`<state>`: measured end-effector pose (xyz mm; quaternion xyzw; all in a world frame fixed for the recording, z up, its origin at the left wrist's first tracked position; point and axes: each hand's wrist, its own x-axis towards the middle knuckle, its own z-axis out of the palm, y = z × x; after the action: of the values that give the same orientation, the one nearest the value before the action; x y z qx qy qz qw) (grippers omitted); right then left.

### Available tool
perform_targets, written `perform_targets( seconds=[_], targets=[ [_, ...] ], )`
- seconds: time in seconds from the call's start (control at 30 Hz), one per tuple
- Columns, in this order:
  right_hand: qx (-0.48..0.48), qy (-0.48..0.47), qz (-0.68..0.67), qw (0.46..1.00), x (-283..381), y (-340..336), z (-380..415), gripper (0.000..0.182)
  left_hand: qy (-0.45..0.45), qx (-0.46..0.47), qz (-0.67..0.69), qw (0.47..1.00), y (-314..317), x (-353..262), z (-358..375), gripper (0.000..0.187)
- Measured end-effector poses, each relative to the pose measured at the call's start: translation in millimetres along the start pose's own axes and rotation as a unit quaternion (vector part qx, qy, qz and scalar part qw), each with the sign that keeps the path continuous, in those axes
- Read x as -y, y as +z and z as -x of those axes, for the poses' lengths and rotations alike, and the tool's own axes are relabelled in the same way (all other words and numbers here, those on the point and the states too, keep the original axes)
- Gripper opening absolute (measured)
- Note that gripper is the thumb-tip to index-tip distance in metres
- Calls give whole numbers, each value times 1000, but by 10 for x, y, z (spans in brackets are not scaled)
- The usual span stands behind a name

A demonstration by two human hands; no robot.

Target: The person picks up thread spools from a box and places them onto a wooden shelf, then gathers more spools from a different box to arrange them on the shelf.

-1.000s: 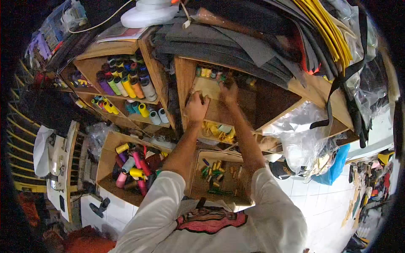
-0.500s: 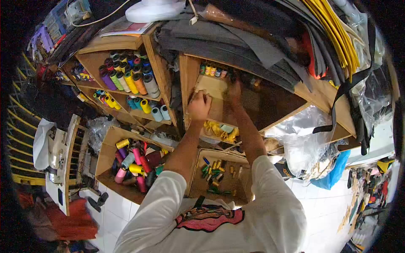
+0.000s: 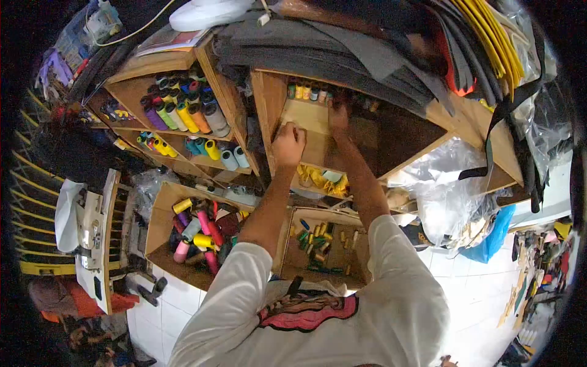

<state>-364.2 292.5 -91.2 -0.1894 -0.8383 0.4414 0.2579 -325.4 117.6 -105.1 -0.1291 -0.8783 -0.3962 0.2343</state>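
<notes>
Reached both hands into the wooden cubby [image 3: 318,153], left hand [image 3: 288,144] curled shut at the near shelf edge, right hand [image 3: 338,117] far in by the small thread spools [image 3: 309,93], grip impossible to tell, spools probably light, rigid, best pinched around the barrel.

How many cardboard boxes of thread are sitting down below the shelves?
2. One open box on the left holds large spools; a second box to its right, between the person's arms, holds small spools. More may be hidden behind the person.
</notes>
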Motion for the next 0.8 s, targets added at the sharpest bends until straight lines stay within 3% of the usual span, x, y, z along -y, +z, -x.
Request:
perform_targets(
  seconds=[0.07,0.13,0.17,0.23,0.3,0.33,0.4,0.47,0.53,0.57,0.7,0.8],
  targets=[
    [-10,1,-39,999,-354,183,-169,44,-36,46,-33,998,24,15,15,24],
    [-21,6,-166,986,-840,485,-397,44,18,10,-39,999,-30,11,-9,26],
    [-16,9,-256,966,-1007,573,-460,44,40,-10,-52,998,-16,20,-8,26],
    [35,14,-499,866,-998,529,-414,43,60,-34,-65,996,43,56,4,25],
    [43,14,-479,877,-944,490,-263,42,30,-22,-46,998,9,21,19,26],
    [38,6,-256,966,-843,384,-228,40,1,-9,-25,1000,-48,-64,1,27],
    [1,-25,-40,999,-473,54,-25,34,-8,1,-53,999,-48,-83,26,26],
    [-72,-76,-78,991,28,-348,682,26,-13,25,-74,997,18,5,-5,24],
    [-112,-108,-184,970,0,-429,1071,13,13,0,-75,997,-24,-20,9,22],
    [-67,-34,-160,984,-32,-553,1289,14,12,7,-75,997,-62,-66,16,22],
    [-31,8,-252,967,-33,-997,2520,19,19,23,-40,999,-145,-133,-10,22],
    [34,90,-169,981,-123,-1490,3297,19,26,17,-32,999,-75,-112,157,22]
  ],
)
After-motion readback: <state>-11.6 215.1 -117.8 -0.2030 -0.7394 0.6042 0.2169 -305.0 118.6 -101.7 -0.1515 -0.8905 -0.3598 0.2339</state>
